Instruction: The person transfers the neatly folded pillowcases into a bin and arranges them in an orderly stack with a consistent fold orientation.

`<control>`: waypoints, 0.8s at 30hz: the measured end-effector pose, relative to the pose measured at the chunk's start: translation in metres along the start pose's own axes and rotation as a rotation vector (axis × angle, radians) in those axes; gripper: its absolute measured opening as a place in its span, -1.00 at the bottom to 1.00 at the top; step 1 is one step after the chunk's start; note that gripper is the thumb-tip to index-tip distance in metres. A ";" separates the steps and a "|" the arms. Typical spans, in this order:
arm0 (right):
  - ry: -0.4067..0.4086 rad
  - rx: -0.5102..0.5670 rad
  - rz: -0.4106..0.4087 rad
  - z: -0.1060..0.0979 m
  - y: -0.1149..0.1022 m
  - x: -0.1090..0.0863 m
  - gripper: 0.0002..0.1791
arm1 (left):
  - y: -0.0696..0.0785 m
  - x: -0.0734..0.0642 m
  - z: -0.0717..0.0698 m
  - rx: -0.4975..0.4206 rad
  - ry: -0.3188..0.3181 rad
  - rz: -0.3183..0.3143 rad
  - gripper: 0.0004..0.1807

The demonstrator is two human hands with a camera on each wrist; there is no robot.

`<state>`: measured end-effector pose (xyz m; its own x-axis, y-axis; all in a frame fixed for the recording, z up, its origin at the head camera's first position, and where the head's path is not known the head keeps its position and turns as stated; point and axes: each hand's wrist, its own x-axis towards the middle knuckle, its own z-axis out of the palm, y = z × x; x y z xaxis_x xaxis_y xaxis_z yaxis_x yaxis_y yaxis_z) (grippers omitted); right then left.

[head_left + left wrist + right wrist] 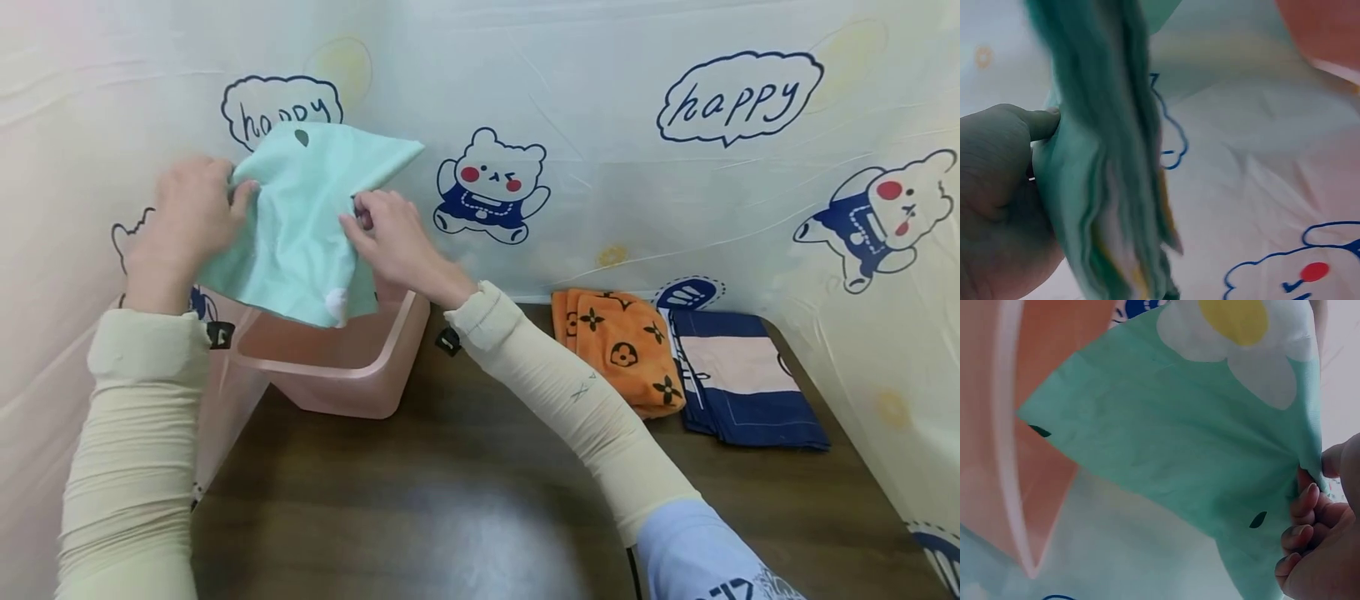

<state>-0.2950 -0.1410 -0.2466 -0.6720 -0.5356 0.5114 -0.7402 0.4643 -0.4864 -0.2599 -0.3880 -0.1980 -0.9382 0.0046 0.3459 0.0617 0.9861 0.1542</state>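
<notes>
A mint-green cloth [296,217] with dark leaf prints hangs between both hands, over a pink plastic bin [322,368]. At its left edge, my left hand [187,221] pinches it with the thumb on the near side. My right hand [397,237] pinches the opposite edge between thumb and curled fingers. In the left wrist view the cloth [1097,150] shows several stacked layers edge-on beside the thumb. A white flower with a yellow centre is printed on the cloth [1166,431] in the right wrist view, where one corner overlaps the bin [1010,437].
On the brown table [465,500], a folded orange cloth [622,350] with dark motifs lies at the back right. Beside it is a folded navy and pale pink cloth [750,379]. A white sheet [600,208] printed with cartoon bears stands behind and at both sides.
</notes>
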 end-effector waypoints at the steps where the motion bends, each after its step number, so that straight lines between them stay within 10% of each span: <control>1: -0.003 -0.002 -0.002 0.002 0.002 -0.001 -0.68 | -0.001 -0.001 0.003 0.004 -0.006 0.000 -0.50; 24: -0.085 -0.036 -0.009 0.052 0.039 -0.017 -0.63 | -0.021 -0.015 0.060 -0.030 -0.055 0.029 -0.57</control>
<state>-0.3113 -0.1506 -0.3115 -0.6623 -0.5972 0.4524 -0.7473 0.4837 -0.4557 -0.2675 -0.3991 -0.2615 -0.9533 0.0431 0.2991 0.0985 0.9800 0.1729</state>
